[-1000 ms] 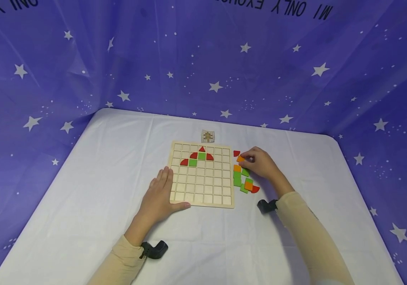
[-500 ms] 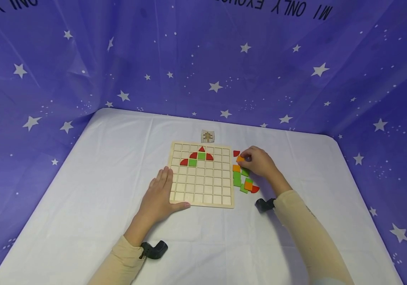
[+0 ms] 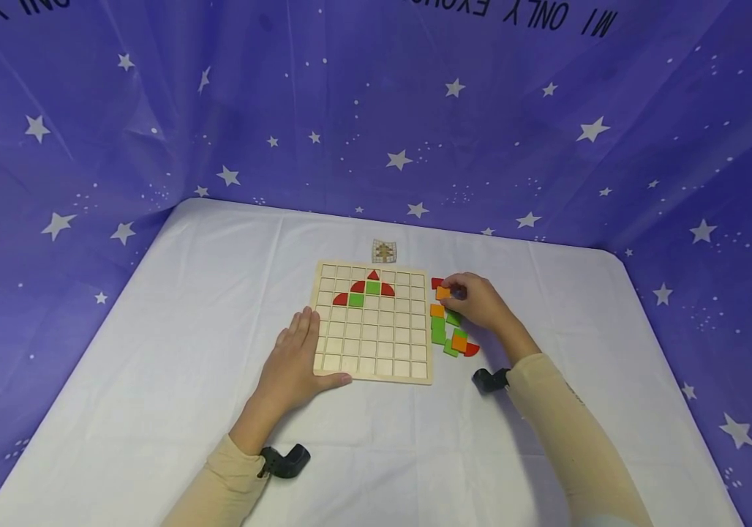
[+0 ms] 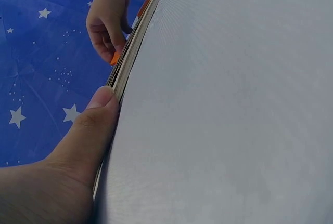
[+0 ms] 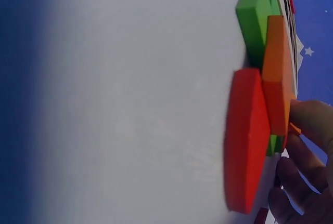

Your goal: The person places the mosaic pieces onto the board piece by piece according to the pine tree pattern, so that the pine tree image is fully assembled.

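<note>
My left hand (image 3: pixel 290 369) rests at the left edge of a wooden grid board (image 3: pixel 376 351), fingers straight and thumb along its near edge. In the left wrist view the thumb (image 4: pixel 86 130) presses against the board's side. My right hand (image 3: pixel 479 298) pinches an orange square tile (image 3: pixel 442 293) just beyond the board's right edge; the left wrist view shows that tile (image 4: pixel 115 58) at its fingertips. On the board, red quarter-round pieces (image 3: pixel 387 290), a red triangle (image 3: pixel 373 275) and two green squares (image 3: pixel 355 300) fill cells near the top.
Right of the board lie loose pieces: an orange square (image 3: pixel 437 310), green pieces (image 3: pixel 438 331), another orange square (image 3: pixel 459 341) overlapping green, and a red quarter-round (image 3: pixel 472 350). A small card with a tree pattern (image 3: pixel 385 252) lies behind the board. White cloth (image 3: pixel 218 293) covers the table.
My right hand has shifted very slightly, and the pinched orange tile has moved a little left, now overlapping the view of the red piece behind it. The left hand stays put.
</note>
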Tool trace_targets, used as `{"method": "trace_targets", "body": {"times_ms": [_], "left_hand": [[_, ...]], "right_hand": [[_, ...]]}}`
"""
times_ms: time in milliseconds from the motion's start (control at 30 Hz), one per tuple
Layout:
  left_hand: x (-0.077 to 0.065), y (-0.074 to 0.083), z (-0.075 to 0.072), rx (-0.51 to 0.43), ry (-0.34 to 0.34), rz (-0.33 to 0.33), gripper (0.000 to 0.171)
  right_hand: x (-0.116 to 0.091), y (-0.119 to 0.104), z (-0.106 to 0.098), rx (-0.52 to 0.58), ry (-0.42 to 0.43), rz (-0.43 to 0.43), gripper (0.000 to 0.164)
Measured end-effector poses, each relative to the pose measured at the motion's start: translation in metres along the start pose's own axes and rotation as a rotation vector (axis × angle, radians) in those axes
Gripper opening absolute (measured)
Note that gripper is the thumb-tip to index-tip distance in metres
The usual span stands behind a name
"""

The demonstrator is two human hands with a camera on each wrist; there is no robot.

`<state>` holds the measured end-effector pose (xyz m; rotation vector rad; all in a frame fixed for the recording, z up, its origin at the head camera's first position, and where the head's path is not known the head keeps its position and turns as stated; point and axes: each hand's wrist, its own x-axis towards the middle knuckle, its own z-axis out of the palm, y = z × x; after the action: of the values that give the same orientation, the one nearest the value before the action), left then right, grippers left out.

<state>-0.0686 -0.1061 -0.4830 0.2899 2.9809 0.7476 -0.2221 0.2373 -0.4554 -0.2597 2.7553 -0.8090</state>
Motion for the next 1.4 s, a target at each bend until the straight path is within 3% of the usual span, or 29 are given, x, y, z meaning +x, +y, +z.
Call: {"method": "trace_targets", "body": {"times_ms": [267, 567, 767, 1067, 1400], "left_hand": [[0.000, -0.001, -0.001, 0.000, -0.013, -0.007, 0.129], [0.000, 0.000, -0.001, -0.002, 0.008, 0.000, 0.129], [-0.001, 0.000, 0.000, -0.005, -0.003, -0.005, 0.129], [-0.001, 0.000, -0.001, -0.001, -0.003, -0.004, 0.129], [0.000, -0.001, -0.001, 0.004, -0.014, -0.008, 0.129]], "right_hand": [[0.000, 0.001, 0.000, -0.005, -0.009, -0.005, 0.040], [0.000, 0.000, -0.001, -0.275, 0.002, -0.194, 0.040], [-0.001, -0.001, 0.000, -0.237, 0.051, -0.179, 0.041], [-0.003, -0.037, 0.007, -0.173, 0.028, -0.283, 0.035], [0.003, -0.073, 0.035, -0.228, -0.016, -0.436, 0.035]]}}
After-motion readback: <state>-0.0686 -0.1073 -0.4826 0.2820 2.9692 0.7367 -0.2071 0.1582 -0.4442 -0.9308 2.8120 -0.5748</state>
